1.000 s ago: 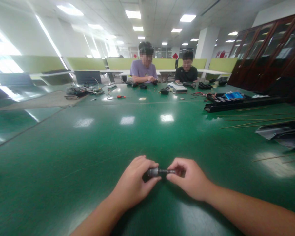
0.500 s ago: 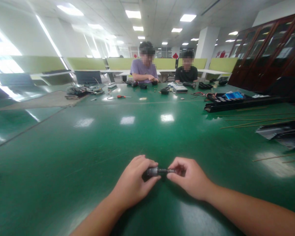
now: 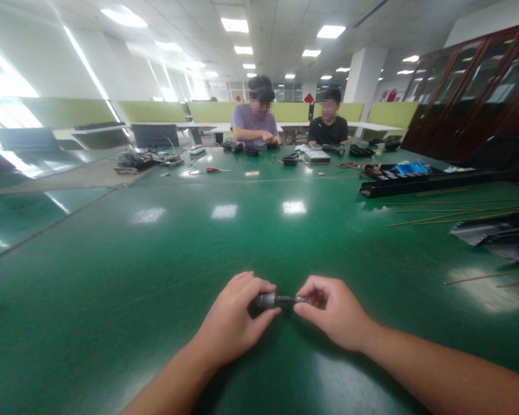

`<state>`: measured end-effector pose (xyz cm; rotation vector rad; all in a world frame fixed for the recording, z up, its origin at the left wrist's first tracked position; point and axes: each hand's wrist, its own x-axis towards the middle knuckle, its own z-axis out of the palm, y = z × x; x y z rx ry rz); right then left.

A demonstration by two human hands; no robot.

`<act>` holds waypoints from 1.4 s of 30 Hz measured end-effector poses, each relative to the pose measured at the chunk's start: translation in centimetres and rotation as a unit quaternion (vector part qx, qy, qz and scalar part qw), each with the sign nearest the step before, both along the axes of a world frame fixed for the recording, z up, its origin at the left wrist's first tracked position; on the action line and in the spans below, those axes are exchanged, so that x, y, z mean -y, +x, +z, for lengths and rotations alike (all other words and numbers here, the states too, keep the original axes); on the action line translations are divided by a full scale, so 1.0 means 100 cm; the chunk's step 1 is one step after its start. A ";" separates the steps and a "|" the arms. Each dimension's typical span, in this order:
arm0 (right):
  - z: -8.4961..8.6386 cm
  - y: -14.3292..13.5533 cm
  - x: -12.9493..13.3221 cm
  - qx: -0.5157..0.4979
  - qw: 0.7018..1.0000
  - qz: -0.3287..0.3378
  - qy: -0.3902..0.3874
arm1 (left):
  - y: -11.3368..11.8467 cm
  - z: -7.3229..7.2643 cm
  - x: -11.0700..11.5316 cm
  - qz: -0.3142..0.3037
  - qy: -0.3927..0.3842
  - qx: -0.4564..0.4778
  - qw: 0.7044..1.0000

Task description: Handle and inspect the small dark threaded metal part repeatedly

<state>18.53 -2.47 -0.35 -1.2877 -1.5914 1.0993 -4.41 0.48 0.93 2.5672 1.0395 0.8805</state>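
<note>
Grey cylinder with a thin dark shaft lies level between two hands, at the near middle of a wide green tabletop; whether it touches that surface I cannot tell. The glossy top fills most of the view. Tall dark-wood cabinets with glass doors stand at the far right, and yellow-green partitions run across the back. Two other people sit at the far side: a person in a purple shirt, hands at a small dark object, and, to the right in view, a person in a black shirt. Towards the right edge are a long black channel (something bright blue shows just behind it) and several thin brass-coloured rods. A jumble of electronic parts sits at the far left, and a pale flat box lies in front of the black shirt.

Then the hands. The left hand wraps the cylinder, fingers on the far side, thumb on the near one, hiding part of it. The right hand pinches the shaft's outer end between thumb and forefinger, other fingers curled in. Well beyond them lies an orange-handled screwdriver. Smallest of all, a short stretch of shaft shows bare between the two grips.
</note>
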 end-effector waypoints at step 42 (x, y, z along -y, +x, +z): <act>0.001 0.001 0.000 0.000 1.000 0.001 -0.004 | -0.003 0.005 -0.001 0.011 0.006 -0.005 1.000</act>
